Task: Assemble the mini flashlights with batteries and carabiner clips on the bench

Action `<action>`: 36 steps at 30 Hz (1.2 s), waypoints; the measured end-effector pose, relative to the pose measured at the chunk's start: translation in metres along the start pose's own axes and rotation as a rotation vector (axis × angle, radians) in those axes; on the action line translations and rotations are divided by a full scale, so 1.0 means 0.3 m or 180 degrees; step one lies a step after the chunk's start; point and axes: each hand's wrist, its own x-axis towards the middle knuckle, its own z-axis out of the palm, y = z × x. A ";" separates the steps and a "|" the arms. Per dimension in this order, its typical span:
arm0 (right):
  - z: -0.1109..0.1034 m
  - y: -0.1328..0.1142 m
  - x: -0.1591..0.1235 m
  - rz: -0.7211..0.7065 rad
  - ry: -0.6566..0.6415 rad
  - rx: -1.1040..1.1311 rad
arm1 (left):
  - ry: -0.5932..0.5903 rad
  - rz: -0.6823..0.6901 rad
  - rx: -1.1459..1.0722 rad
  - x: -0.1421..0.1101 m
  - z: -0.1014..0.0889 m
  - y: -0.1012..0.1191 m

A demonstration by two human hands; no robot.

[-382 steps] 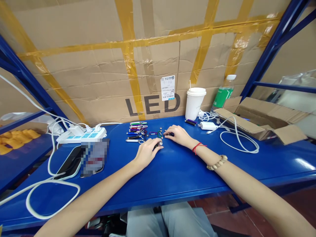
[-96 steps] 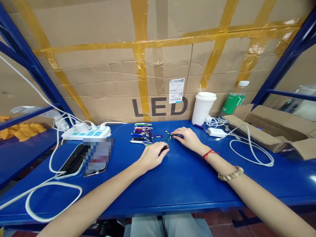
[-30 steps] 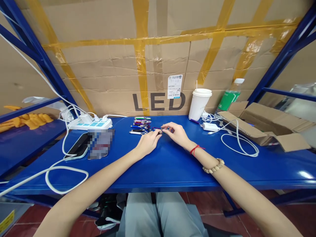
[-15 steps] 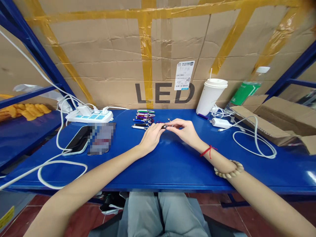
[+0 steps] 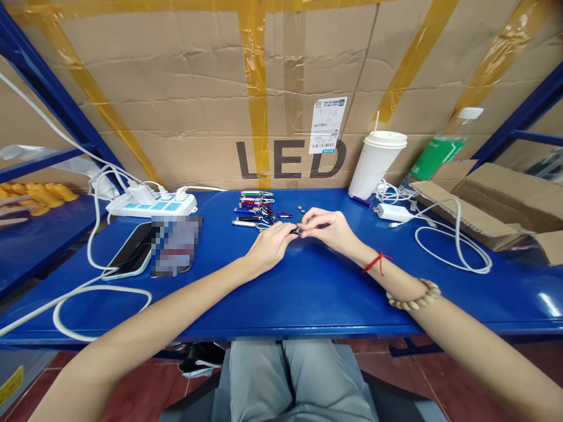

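We are working with two bare hands over the blue table (image 5: 264,310), and we are taking the white cup (image 5: 379,165) as our mark for places. To the left of the cup and nearer to us, our left hand (image 5: 270,246) is grasping a small dark piece (image 5: 297,231) between thumb and fingers. Our right hand (image 5: 329,231) is meeting it from the cup's side, and its thumb and forefinger are pinching the end. So the piece is staying between both hands, to the left of the cup and in front of it. The fingers are covering most of it, so we are not able to tell its exact shape. Farther left of the cup, a row of small metal tubes (image 5: 251,211) is lying in several colours. Between this row and the cup, a purple carabiner (image 5: 285,215) and two small round pieces (image 5: 300,208) are resting. At the cup's foot, a purple tube (image 5: 359,201) is lying. To the right of the cup, a white charger (image 5: 393,212), a green-labelled bottle (image 5: 440,157) and an open carton (image 5: 470,228) are standing or lying. Far left of the cup, a power strip (image 5: 153,206) is holding several plugs.
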 end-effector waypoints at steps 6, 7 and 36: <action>0.000 -0.010 -0.010 0.0085 -0.0001 -0.0321 | -0.0033 0.0156 0.0006 -0.003 0.007 -0.009; 0.002 -0.011 -0.010 0.0079 0.0024 -0.0350 | -0.0021 0.0160 0.0018 -0.003 0.008 -0.011; 0.014 0.022 0.005 0.0726 0.0149 -0.0194 | 0.0100 -0.0222 -0.0427 0.008 -0.002 0.007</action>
